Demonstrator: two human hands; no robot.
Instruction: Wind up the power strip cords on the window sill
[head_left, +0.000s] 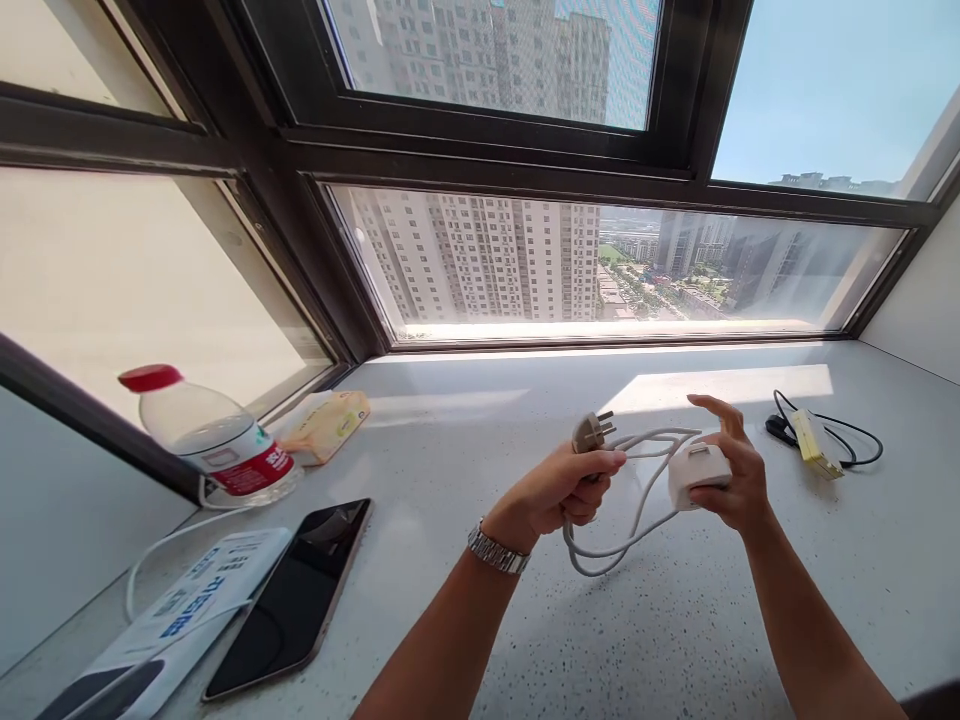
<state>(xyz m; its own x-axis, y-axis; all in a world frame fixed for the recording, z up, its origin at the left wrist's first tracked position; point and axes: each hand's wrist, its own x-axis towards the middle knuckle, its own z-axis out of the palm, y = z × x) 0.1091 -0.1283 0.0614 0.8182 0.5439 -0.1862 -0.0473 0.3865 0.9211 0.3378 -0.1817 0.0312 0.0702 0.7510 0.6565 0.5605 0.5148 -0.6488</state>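
My left hand (559, 487), with a metal-band watch (498, 549) on the wrist, is closed around a grey three-pin plug (591, 433) and part of its cable. The pins point up and to the right. In my right hand (739, 470) is a white power adapter block (697, 472), gripped between thumb and fingers, with the index finger raised off it. A light grey cable (628, 548) runs in loose loops between the two hands, above the speckled white sill.
On the speckled sill (450, 600), a red-capped bottle (225, 440), a tissue pack (328, 425), a printed box (187, 610) and a dark tablet or phone (300, 590) lie at left. At right are a yellow box (817, 445) and black cable (866, 440). Windows rise behind.
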